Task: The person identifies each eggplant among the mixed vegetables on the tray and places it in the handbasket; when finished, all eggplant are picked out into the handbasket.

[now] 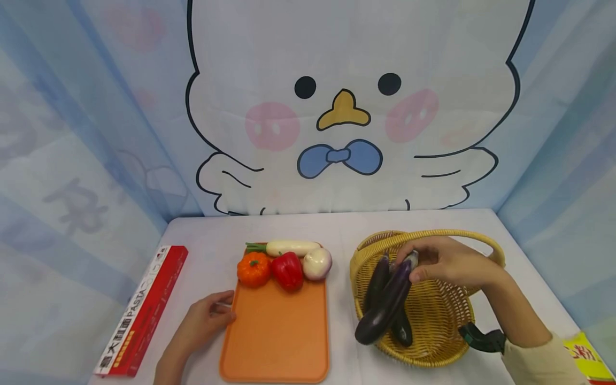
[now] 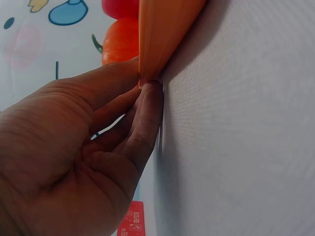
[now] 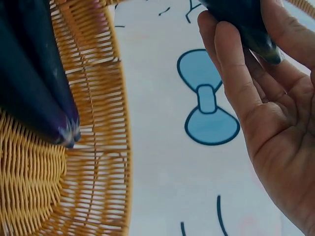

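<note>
My right hand [image 1: 440, 260] holds a dark purple eggplant [image 1: 385, 307] by its stem end, above the wicker basket [image 1: 445, 337]. The eggplant hangs slanted, its round end toward the basket's front left. Two more eggplants [image 3: 34, 73] lie side by side in the basket, partly hidden by the held one in the head view. At the left edge of the orange tray [image 1: 276, 334], my left hand [image 1: 204, 319] pinches the rim between thumb and fingers [image 2: 142, 123]. Along the tray's far end lie a white radish [image 1: 293, 247], an orange pumpkin [image 1: 254, 270], a red bell pepper [image 1: 287, 271] and a white-purple turnip [image 1: 317, 264].
A red and white pasta box [image 1: 144, 310] lies slanted at the table's left side. The basket's arched handle [image 1: 452, 233] rises over its far side, close to my right wrist. A yellow packet [image 1: 587, 355] shows at the right edge. A printed curtain stands behind the table.
</note>
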`<action>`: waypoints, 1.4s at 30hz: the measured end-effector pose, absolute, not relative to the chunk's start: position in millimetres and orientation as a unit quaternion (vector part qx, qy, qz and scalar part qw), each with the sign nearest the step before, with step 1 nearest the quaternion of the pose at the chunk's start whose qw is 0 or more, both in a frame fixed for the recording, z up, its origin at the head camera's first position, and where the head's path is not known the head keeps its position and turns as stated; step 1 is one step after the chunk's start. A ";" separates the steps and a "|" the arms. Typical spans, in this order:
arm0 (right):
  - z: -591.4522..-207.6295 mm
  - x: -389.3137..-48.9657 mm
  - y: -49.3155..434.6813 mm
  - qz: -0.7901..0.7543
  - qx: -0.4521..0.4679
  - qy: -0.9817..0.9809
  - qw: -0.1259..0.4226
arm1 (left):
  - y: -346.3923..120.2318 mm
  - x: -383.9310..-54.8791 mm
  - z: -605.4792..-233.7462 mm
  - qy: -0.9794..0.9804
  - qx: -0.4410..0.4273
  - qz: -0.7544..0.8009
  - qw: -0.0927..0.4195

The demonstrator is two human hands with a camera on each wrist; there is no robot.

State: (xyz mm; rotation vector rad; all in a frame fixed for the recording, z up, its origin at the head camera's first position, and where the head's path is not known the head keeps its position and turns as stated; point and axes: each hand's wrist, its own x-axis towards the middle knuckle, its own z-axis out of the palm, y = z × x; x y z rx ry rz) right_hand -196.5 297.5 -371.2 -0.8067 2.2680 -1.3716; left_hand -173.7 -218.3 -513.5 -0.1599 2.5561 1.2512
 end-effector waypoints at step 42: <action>-380.9 -225.1 304.0 -0.405 -0.250 0.854 0.212 | -219.0 -171.9 -513.0 0.886 -0.053 0.437 0.146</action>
